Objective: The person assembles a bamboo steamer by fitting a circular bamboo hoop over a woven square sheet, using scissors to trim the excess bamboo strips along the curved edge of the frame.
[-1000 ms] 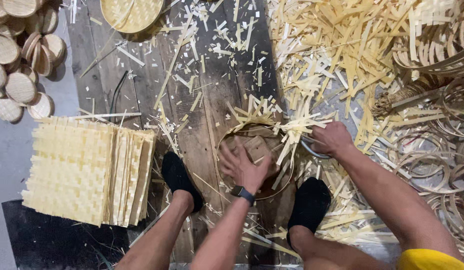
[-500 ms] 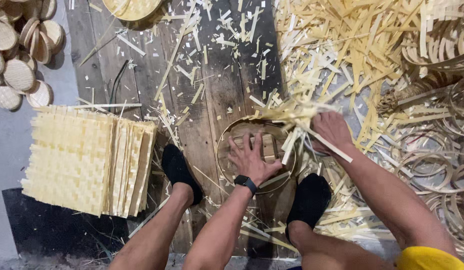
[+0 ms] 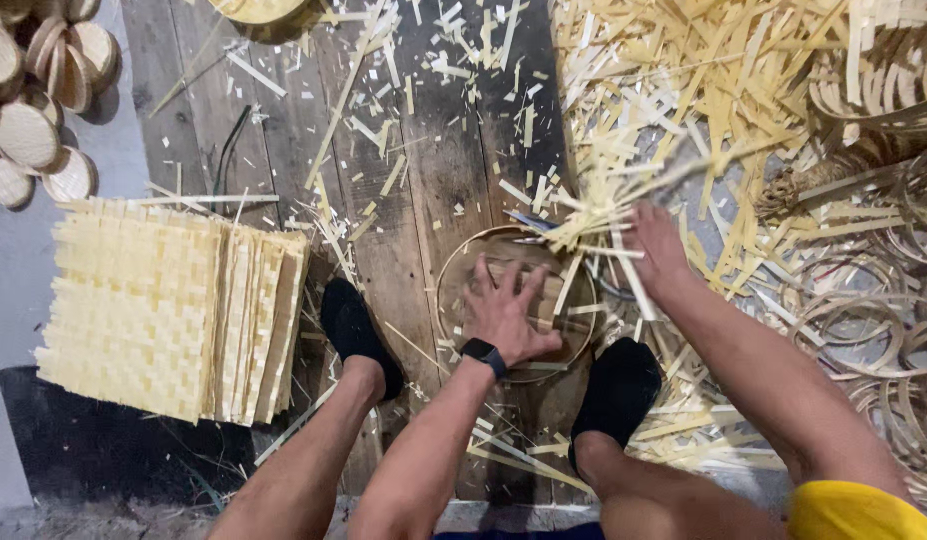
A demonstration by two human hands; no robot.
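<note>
Round woven tray [image 3: 573, 330] lies flat on the plank floor [image 3: 433, 170] between two black-socked feet, with cut strip ends fanning off its upper right rim. Left hand [image 3: 505, 312] presses down on the weave, fingers spread, palm flat, grasping nothing. Right hand [image 3: 655, 240] closes on a loose bundle of bamboo strips [image 3: 593, 215] at the rim (motion blur hides the exact finger hold).

Judgement: firm downward pressure at the centre keeps the tray from turning while the strips are worked; pulling along the rim, not upward, should spare the weave.

Stack of square woven mats [image 3: 168, 305] sits left, well apart. Offcuts [image 3: 703, 70] crowd the right side; coiled hoops [image 3: 863, 320] lie near the right forearm and could snag.
</note>
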